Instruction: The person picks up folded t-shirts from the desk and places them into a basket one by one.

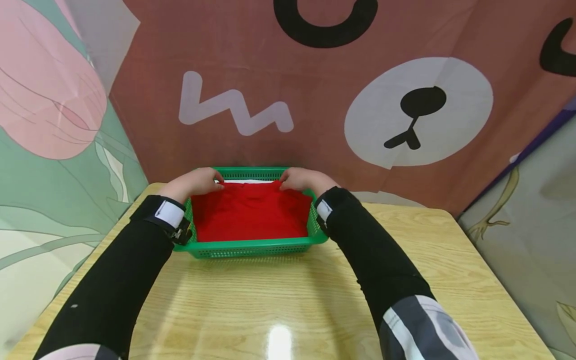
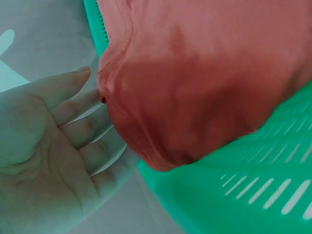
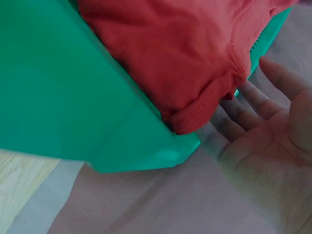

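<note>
A red shirt point(image 1: 254, 215) lies spread flat in a green plastic basket point(image 1: 252, 245), with a stitched band along its far edge. My left hand point(image 1: 198, 182) is at the shirt's far left corner. In the left wrist view its fingers point(image 2: 92, 131) reach behind the fabric edge, nearly straight, with the thumb standing apart. At the far right corner is my right hand point(image 1: 303, 180). The right wrist view shows its fingers point(image 3: 241, 117) extended behind the cloth, the thumb also clear of it. Their fingertips are partly hidden by the shirt.
A strip of white material point(image 1: 247, 181) shows behind the shirt inside the basket. The basket stands on a light wooden table point(image 1: 252, 300), close to its back edge. Right behind hangs a brown printed cloth point(image 1: 315, 100) with a cartoon bear face.
</note>
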The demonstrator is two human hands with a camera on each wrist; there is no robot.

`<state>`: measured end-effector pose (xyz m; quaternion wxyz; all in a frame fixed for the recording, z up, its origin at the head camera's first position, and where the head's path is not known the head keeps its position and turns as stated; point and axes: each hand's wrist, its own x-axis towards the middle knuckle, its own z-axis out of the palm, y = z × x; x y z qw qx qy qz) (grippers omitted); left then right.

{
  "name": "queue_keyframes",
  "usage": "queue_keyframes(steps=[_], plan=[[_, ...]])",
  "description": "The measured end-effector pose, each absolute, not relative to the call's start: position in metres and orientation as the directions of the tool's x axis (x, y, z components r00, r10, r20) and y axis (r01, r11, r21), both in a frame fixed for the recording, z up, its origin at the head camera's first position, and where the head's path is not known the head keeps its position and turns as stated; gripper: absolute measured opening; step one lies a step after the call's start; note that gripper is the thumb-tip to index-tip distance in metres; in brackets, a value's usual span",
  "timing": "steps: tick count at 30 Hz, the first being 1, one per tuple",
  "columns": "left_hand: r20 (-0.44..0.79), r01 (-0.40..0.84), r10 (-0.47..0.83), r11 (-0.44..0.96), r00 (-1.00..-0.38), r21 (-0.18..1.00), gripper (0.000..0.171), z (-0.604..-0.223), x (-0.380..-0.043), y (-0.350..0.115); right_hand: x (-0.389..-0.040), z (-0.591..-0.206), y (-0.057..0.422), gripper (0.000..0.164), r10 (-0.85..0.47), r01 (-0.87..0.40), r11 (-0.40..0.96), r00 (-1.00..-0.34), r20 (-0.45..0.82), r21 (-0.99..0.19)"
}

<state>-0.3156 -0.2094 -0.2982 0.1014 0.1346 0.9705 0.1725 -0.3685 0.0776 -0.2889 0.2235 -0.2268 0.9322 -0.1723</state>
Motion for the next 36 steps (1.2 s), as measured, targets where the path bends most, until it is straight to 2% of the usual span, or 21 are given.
queue_keyframes(steps=[10, 16, 36], plan=[[-0.178, 0.194, 0.272, 0.912, -0.946, 0.363, 0.042, -0.2996, -0.3142, -0.2088, -0.3653, -0.2878, 0.0745, 0.047, -0.497, -0.355, 0.843, -0.800, -0.336, -0.404], [-0.182, 0.177, 0.256, 0.914, -0.949, 0.364, 0.044, -0.3005, -0.3136, -0.2103, -0.3647, -0.2890, 0.0733, 0.049, -0.470, -0.319, 0.852, -0.815, -0.338, -0.416], [-0.122, 0.190, 0.232, 0.940, -0.965, 0.283, 0.044, -0.2999, -0.3125, -0.2127, -0.3624, -0.2867, 0.0688, 0.056, -0.454, -0.304, 0.853, -0.832, -0.318, -0.424]])
